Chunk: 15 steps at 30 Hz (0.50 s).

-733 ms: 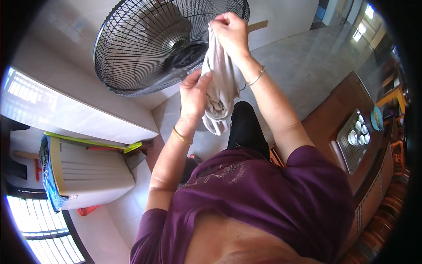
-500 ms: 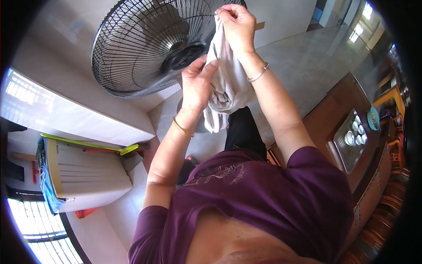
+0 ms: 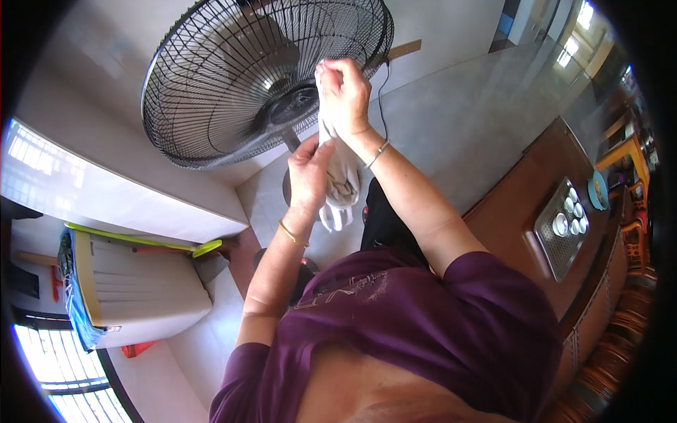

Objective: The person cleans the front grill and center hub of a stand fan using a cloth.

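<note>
A white-grey cloth [image 3: 340, 183] hangs in folds in front of a black pedestal fan [image 3: 211, 84] with a wire grille. My right hand [image 3: 344, 95], with a silver bangle at the wrist, pinches the cloth near its top, close to the grille. Lower and to the left, my left hand [image 3: 310, 169], wearing a gold bangle, grips the same cloth with its thumb upward. The lower end of the cloth dangles below both hands, partly hidden by my right wrist.
At right, a brown table [image 3: 501, 240] holds a metal tray [image 3: 557, 254] with several white cups and a blue bowl [image 3: 597, 189]. A white padded bin-like object [image 3: 148, 289] with green-handled tool [image 3: 141, 237] stands lower left. Behind the fan are a wall and cord.
Both hands have moved down, my right hand also leftward toward my left, carrying the cloth with them. The cloth looks narrower and more of the fan's cord shows.
</note>
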### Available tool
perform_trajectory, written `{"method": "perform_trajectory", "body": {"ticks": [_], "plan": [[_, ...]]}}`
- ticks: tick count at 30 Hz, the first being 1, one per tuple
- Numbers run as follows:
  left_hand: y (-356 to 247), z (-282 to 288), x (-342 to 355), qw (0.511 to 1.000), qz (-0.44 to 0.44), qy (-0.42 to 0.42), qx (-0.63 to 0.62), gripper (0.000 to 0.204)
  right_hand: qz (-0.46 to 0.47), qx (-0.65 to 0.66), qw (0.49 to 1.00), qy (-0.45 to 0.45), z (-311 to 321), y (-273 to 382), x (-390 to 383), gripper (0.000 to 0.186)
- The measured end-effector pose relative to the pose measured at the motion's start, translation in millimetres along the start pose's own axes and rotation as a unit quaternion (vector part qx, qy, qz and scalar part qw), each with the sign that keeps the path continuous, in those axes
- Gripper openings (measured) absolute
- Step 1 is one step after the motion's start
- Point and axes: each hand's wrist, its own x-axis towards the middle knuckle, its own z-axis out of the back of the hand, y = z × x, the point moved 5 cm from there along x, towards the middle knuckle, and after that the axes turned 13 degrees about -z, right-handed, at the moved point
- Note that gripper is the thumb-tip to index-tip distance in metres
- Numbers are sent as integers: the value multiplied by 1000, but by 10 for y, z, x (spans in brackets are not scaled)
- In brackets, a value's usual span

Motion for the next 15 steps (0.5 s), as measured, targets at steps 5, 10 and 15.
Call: {"method": "perform_trajectory", "body": {"ticks": [5, 10, 15], "plan": [[116, 26, -79, 1000, 16, -5, 2, 26, -71, 65, 994, 49, -86, -282, -209, 10], [206, 102, -101, 999, 28, -1, 22, 27, -54, 43, 990, 119, -137, -375, -327, 8], [35, 110, -76, 999, 22, -11, 33, 27, -155, 138, 975, 80, 22, -253, -103, 8]]}}
